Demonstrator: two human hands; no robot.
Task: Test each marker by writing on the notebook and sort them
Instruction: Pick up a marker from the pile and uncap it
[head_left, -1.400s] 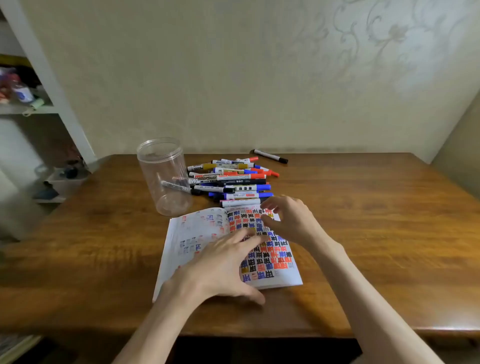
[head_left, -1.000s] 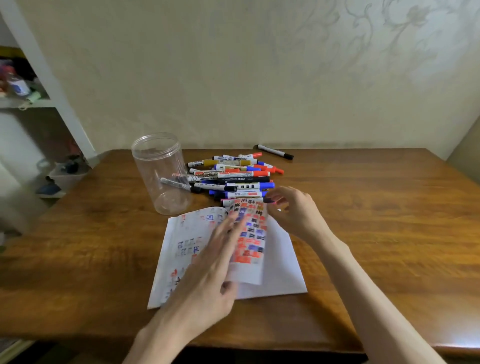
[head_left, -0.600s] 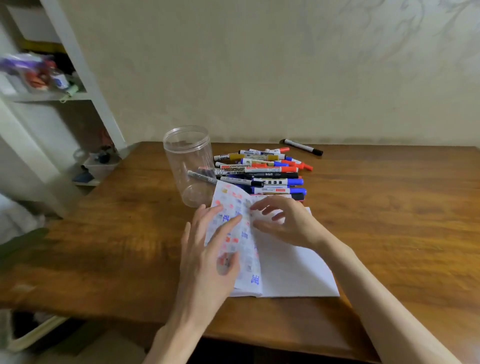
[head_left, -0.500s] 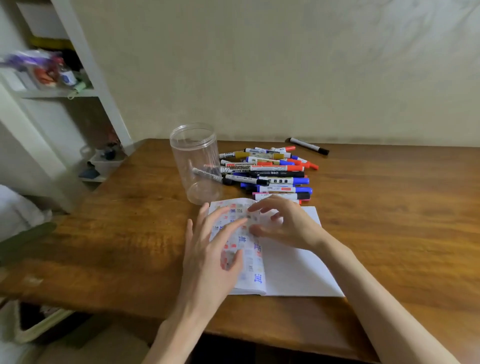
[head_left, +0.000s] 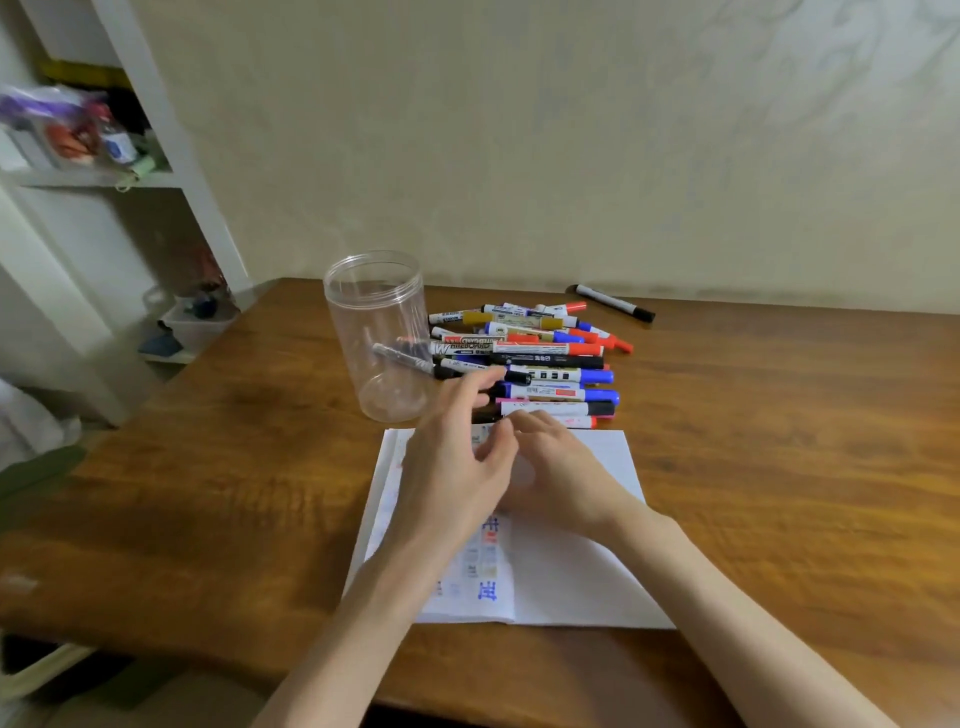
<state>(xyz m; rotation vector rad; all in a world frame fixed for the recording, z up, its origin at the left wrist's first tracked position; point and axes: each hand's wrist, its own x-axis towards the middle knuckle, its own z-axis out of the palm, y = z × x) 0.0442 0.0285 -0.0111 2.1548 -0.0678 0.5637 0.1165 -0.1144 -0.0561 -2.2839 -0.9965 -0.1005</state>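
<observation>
White paper lies nearest me: the notebook (head_left: 571, 571) is open flat on the wooden table (head_left: 779, 441). Its left page carries faint blue and red test marks and its right page is blank.

Over the left page my left hand (head_left: 452, 467) is raised with the fingers spread and loosely straight, holding nothing (it is blurred, so I cannot say more). My right hand (head_left: 561, 473) rests palm-down on the top of the right page near the spine. Its fingers lie together and flat on the paper, with the tips near the notebook's far edge.

I judge the step in hand to be readying a fresh page, with no marker picked up yet. The next move calls for pinching one marker off the heap, uncapping it, and writing on the blank right page while the other hand pins the notebook.

Just beyond the notebook's far edge lie the markers (head_left: 540, 358), a heap of them side by side with red, blue, black and ochre caps. The nearest one almost touches the paper.

Beyond the notebook's far left corner stands a clear plastic jar (head_left: 379, 332), upright and open-mouthed, probably for the sorted ones. Farther back and to the right, apart from the heap, a single black marker (head_left: 613, 302) lies near the wall.
</observation>
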